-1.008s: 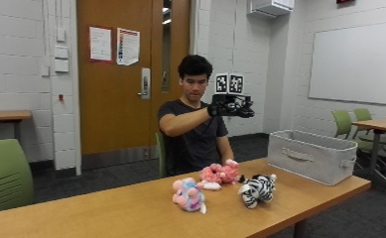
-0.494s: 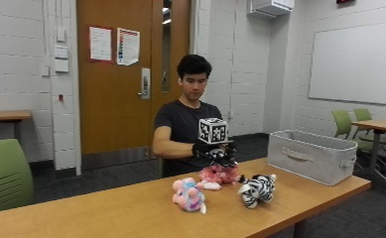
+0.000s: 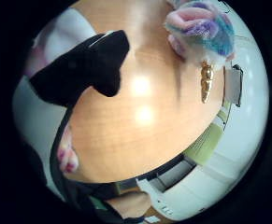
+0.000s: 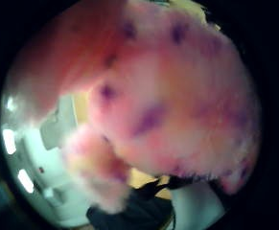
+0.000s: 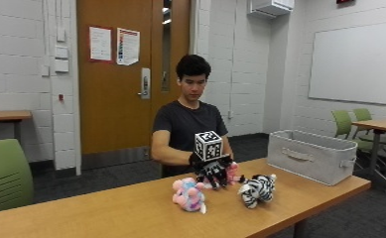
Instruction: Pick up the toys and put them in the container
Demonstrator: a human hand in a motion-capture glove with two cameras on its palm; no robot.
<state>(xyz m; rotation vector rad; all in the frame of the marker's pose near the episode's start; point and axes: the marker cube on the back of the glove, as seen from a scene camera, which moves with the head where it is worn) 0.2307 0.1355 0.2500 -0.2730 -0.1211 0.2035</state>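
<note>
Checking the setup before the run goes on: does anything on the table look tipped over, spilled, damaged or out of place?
Nothing stands out. The pastel unicorn toy and the zebra toy sit on the table, the grey container stands upright at the table's end, and the gloved right hand is down on the pink spotted toy.

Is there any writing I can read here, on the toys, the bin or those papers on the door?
None can be read.
Two papers on the door: print too small.
Red sign above the whiteboard: cut off, unreadable.
Toys and bin: no lettering shows.
</note>
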